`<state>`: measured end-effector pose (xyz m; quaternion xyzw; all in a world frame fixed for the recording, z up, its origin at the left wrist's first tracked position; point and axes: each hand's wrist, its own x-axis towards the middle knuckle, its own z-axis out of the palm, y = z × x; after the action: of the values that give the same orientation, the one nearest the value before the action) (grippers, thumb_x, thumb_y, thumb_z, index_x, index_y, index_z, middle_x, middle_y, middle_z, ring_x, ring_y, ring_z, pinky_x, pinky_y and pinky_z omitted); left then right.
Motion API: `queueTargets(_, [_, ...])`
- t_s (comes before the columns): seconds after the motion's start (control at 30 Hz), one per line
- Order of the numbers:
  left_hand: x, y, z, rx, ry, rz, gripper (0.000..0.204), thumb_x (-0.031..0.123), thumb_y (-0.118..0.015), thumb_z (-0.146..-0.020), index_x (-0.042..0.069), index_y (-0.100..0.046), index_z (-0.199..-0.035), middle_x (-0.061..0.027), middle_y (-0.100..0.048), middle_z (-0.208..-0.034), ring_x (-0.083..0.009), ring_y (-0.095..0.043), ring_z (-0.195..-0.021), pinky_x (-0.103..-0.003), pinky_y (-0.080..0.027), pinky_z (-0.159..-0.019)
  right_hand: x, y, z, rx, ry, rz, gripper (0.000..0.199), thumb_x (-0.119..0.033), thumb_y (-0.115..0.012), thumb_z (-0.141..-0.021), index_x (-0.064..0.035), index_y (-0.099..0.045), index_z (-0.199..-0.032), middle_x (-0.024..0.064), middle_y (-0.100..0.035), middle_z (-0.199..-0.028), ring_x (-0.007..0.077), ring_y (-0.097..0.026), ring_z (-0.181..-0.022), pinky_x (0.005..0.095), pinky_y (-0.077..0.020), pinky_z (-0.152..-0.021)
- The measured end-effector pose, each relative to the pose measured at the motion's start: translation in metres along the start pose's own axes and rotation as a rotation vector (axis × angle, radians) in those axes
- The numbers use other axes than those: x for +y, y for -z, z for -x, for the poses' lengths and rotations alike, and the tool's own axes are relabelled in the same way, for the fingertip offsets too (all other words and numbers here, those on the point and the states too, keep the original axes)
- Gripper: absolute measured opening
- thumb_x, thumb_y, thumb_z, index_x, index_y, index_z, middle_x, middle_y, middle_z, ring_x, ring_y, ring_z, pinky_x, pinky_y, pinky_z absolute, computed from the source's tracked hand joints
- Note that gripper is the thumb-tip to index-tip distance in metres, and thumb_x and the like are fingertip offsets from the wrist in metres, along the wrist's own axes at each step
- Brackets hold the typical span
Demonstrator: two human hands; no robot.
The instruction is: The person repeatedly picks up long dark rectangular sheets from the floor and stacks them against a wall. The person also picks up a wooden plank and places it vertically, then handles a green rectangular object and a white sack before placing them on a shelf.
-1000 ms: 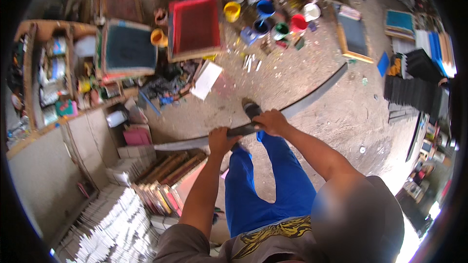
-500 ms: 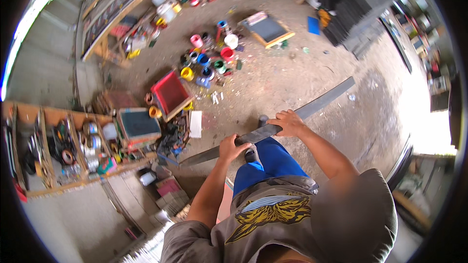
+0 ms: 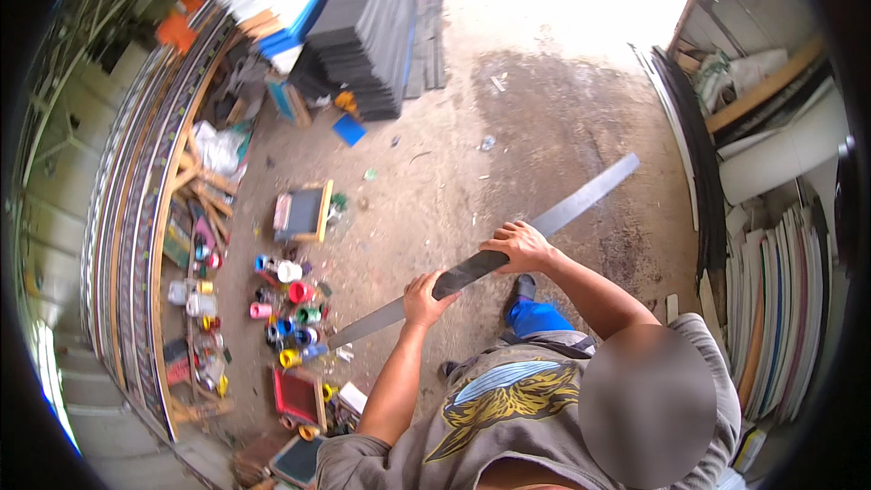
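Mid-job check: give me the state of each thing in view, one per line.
Long grey strip: held in both hands, its ends sticking out past them
Left hand: closed on the strip
Right hand: closed on the strip
Blue sheet: lying flat on the floor
Black slabs: stacked
Red pot: open

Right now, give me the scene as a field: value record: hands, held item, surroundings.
left hand: gripping a long flat strip
right hand: gripping the same strip, farther right
strip: dark between the hands, paler grey outside them; slants from lower left to upper right in view
floor contact of strip: cannot tell
floor, left: open paint pots between a red-meshed frame and a grey-meshed frame
ahead, left: stacked dark sheets
right: upright panels
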<state>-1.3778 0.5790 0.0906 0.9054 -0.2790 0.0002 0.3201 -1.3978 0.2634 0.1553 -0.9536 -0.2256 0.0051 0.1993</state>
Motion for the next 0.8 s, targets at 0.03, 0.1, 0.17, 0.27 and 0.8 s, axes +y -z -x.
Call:
queueTargets(0.03, [0.013, -0.013, -0.021, -0.022, -0.047, 0.01, 0.063, 0.047, -0.087, -0.07, 0.017, -0.069, -0.123, -0.0059, -0.072, -0.112, -0.0294, -0.067, -0.103, -0.046, -0.05, -0.09, 0.019, 0.01, 0.018, 0.026, -0.048, -0.011, 0.061, -0.042, -0.086, -0.069, -0.0246, -0.067, -0.124, 0.0026, -0.065, -0.099, 0.0258, -0.063, -0.102, 0.0434, -0.0488, -0.088])
queueTargets(0.1, [0.047, -0.047, -0.071, -0.066, -0.143, 0.036, 0.064, 0.046, -0.087, -0.069, 0.017, -0.068, -0.124, -0.0063, -0.071, -0.112, -0.0293, -0.066, -0.105, -0.046, -0.05, -0.09, 0.057, 0.033, 0.056, 0.077, -0.148, -0.027, 0.061, -0.042, -0.086, -0.069, -0.0251, -0.067, -0.124, 0.0028, -0.065, -0.099, 0.0261, -0.063, -0.103, 0.0434, -0.0487, -0.089])
queueTargets(0.17, [0.087, -0.072, -0.118, -0.126, -0.208, 0.048, 0.064, 0.041, -0.088, -0.069, 0.019, -0.067, -0.125, -0.006, -0.071, -0.112, -0.0299, -0.065, -0.106, -0.045, -0.049, -0.091, 0.096, 0.052, 0.089, 0.121, -0.228, -0.01, 0.063, -0.043, -0.086, -0.068, -0.0253, -0.067, -0.125, 0.0028, -0.065, -0.101, 0.0259, -0.063, -0.104, 0.0429, -0.0486, -0.089])
queueTargets(0.27, [0.124, -0.112, -0.169, -0.2, -0.306, 0.055, 0.063, 0.038, -0.089, -0.07, 0.021, -0.065, -0.125, -0.0041, -0.07, -0.112, -0.0295, -0.065, -0.104, -0.046, -0.048, -0.089, 0.137, 0.076, 0.13, 0.144, -0.356, -0.011, 0.064, -0.044, -0.087, -0.068, -0.0257, -0.066, -0.126, 0.0026, -0.066, -0.103, 0.025, -0.063, -0.104, 0.0421, -0.0484, -0.09])
queueTargets(0.8, [0.214, -0.257, -0.44, -0.681, -0.609, 0.153, 0.062, 0.035, -0.089, -0.068, 0.016, -0.067, -0.123, -0.0077, -0.071, -0.115, -0.0304, -0.065, -0.111, -0.044, -0.051, -0.091, 0.293, 0.142, 0.248, 0.299, -0.945, -0.016, 0.065, -0.044, -0.086, -0.072, -0.0268, -0.065, -0.132, 0.0028, -0.065, -0.105, 0.0243, -0.061, -0.111, 0.0392, -0.0459, -0.093])
